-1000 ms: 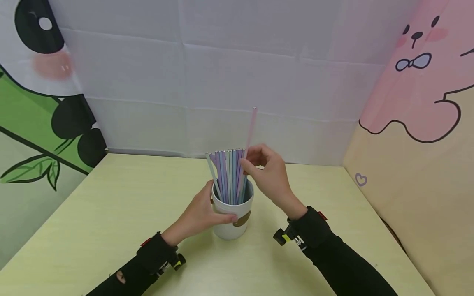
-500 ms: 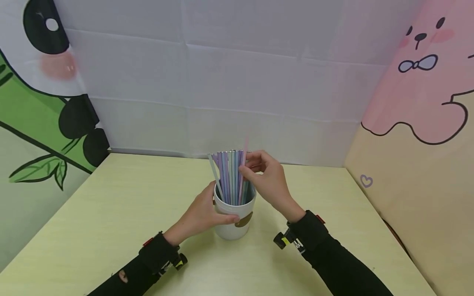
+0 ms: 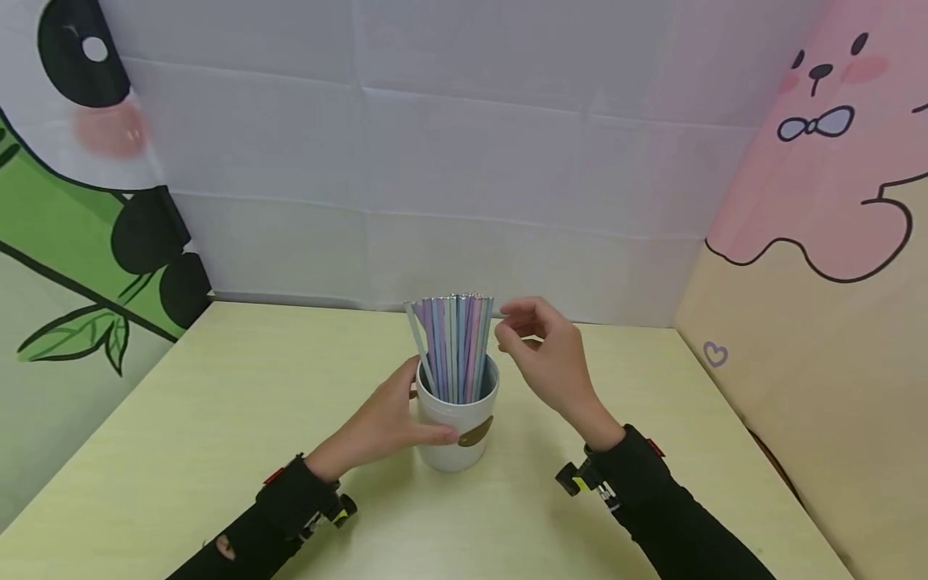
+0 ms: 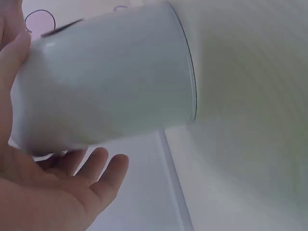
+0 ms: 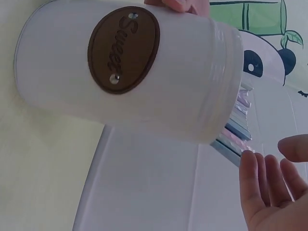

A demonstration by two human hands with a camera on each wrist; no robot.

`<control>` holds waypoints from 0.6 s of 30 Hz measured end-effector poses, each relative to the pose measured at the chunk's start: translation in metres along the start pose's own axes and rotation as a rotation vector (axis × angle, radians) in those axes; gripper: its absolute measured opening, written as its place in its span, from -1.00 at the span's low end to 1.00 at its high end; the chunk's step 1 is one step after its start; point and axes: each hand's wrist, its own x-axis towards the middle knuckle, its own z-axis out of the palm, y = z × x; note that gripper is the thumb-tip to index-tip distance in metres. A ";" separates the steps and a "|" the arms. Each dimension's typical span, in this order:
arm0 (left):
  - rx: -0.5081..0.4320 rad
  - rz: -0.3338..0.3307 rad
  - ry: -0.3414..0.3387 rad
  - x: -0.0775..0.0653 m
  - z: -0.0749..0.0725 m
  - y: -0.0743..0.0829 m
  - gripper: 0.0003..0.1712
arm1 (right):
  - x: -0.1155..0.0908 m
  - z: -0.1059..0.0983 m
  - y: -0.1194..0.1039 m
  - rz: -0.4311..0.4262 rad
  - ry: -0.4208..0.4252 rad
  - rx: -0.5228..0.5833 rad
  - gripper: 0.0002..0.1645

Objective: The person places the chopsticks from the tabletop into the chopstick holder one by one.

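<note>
A white cup point(image 3: 453, 439) with a brown oval label point(image 5: 123, 50) reading "Sweet" stands upright on the table. Pastel drinking straws point(image 3: 457, 346) in purple, blue, green and pink stick up from it. My left hand point(image 3: 377, 431) spreads around the cup's left side, thumb across its front; in the left wrist view the fingers point(image 4: 113, 175) extend past the wall with a gap showing beside it. Just right of the straw tops is my right hand point(image 3: 547, 354), fingers loosely bent and holding nothing.
The pale wooden table point(image 3: 217, 419) extends around the cup. Behind it hangs a white cloth backdrop point(image 3: 464, 161). A panda print point(image 3: 80, 161) covers the left side panel, and a pink bear print point(image 3: 812, 161) covers the right.
My right hand lowered a pink straw among the others, let go and drew back to the right. My left hand shifted slightly left, its grip loosening on the cup.
</note>
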 end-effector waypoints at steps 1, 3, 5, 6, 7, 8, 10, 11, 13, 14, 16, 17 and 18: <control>0.031 -0.001 -0.008 -0.002 -0.005 -0.001 0.31 | -0.002 -0.004 0.000 -0.011 0.003 -0.019 -0.73; 0.110 -0.003 -0.007 -0.008 -0.016 -0.003 0.31 | -0.006 -0.015 0.002 -0.030 0.008 -0.057 -0.72; 0.192 -0.001 0.011 -0.015 -0.031 -0.005 0.26 | -0.009 -0.027 0.006 -0.053 0.016 -0.100 -0.71; 0.228 -0.005 0.024 -0.019 -0.039 -0.006 0.23 | -0.011 -0.033 0.009 -0.062 0.019 -0.121 -0.70; 0.264 -0.010 0.041 -0.023 -0.047 -0.006 0.19 | -0.013 -0.039 0.012 -0.072 0.026 -0.141 -0.70; 0.300 -0.012 0.058 -0.027 -0.055 -0.007 0.15 | -0.016 -0.046 0.016 -0.076 0.032 -0.160 -0.69; 0.366 -0.016 0.091 -0.036 -0.071 -0.008 0.08 | -0.021 -0.057 0.025 -0.086 0.048 -0.212 -0.69; 0.400 -0.021 0.106 -0.041 -0.079 -0.008 0.07 | -0.024 -0.063 0.030 -0.088 0.058 -0.237 -0.69; 0.464 -0.034 0.133 -0.051 -0.094 -0.010 0.05 | -0.030 -0.073 0.039 -0.098 0.078 -0.294 -0.69; 0.494 -0.036 0.150 -0.056 -0.101 -0.011 0.04 | -0.034 -0.078 0.044 -0.104 0.089 -0.324 -0.69; 0.552 -0.036 0.183 -0.066 -0.113 -0.016 0.03 | -0.040 -0.086 0.053 -0.119 0.105 -0.396 -0.66; 0.578 -0.031 0.199 -0.071 -0.118 -0.019 0.02 | -0.043 -0.089 0.056 -0.128 0.112 -0.430 -0.65; 0.608 -0.022 0.215 -0.075 -0.122 -0.022 0.02 | -0.047 -0.092 0.060 -0.136 0.115 -0.461 -0.63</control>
